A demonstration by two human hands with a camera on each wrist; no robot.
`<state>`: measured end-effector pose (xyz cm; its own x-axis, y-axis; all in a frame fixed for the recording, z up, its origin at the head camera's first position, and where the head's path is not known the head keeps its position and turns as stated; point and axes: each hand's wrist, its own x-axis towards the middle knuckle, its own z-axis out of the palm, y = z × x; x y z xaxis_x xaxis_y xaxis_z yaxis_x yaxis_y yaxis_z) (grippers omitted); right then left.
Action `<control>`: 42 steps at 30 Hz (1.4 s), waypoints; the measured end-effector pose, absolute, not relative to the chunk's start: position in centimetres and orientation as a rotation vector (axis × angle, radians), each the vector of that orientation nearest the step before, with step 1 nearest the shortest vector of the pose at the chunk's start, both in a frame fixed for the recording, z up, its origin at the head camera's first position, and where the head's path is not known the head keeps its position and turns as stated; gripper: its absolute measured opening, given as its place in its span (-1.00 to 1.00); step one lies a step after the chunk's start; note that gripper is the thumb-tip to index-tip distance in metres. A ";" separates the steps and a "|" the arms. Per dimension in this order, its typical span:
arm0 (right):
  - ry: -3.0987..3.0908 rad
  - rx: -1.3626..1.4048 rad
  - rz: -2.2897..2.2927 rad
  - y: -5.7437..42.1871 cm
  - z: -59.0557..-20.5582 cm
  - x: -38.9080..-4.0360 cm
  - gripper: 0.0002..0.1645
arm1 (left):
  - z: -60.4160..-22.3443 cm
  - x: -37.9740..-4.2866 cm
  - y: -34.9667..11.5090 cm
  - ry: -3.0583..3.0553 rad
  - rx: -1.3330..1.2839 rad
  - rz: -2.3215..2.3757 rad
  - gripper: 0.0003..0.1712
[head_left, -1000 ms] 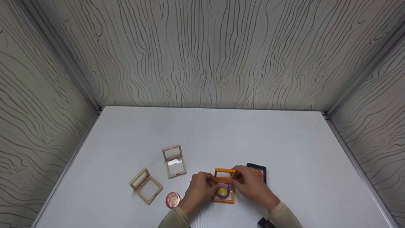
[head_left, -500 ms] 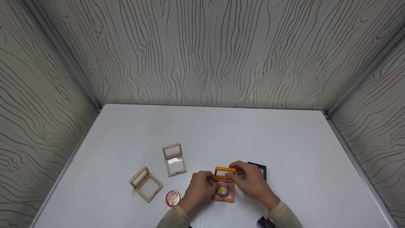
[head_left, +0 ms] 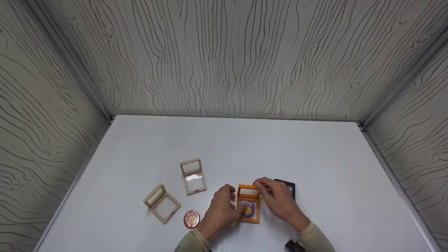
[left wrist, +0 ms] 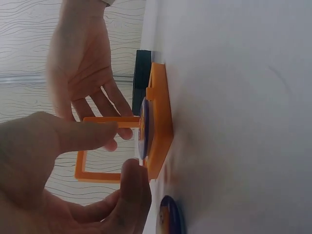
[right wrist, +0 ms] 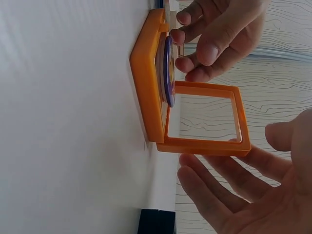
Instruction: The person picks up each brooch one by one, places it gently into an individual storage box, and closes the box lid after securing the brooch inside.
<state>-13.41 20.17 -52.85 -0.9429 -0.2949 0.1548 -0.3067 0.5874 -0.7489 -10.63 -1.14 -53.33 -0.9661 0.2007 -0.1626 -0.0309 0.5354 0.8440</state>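
An orange frame box lies open near the table's front, its lid standing upright. A purple badge with a yellow bear sits in its base. My left hand is beside the box, and its fingertips touch the badge with the thumb held off. My right hand reaches from the right. Its straight fingers rest against the far edge of the lid, the thumb apart from it. In the left wrist view my index finger points at the badge.
A black box sits just behind my right hand. Two beige frame boxes stand open to the left, and a pink round badge lies near them. A small black object is at the front edge. Patterned walls enclose the table.
My right hand has left the badge and gone up to the lid's top edge. My left hand has shifted slightly, its thumb lifted. The badge now lies in the orange base.
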 end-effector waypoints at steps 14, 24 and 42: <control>-2.753 0.571 1.305 20.4 -53.3 -13.4 -0.73 | -53.5 -10.0 -0.8 2.581 0.259 1.255 -0.01; -2.793 0.574 1.302 20.5 -53.2 -13.5 -0.70 | -54.0 -10.2 -0.7 2.587 0.309 1.211 0.08; -2.873 0.648 1.341 20.8 -52.7 -13.7 -0.71 | -54.2 -10.2 -0.9 2.630 0.373 1.199 0.04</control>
<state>-13.65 20.82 -52.66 -0.9156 -0.3937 0.0816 -0.3154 0.5777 -0.7528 -10.16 -0.88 -54.17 -0.9419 0.3207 -0.0998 0.1350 0.6337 0.7617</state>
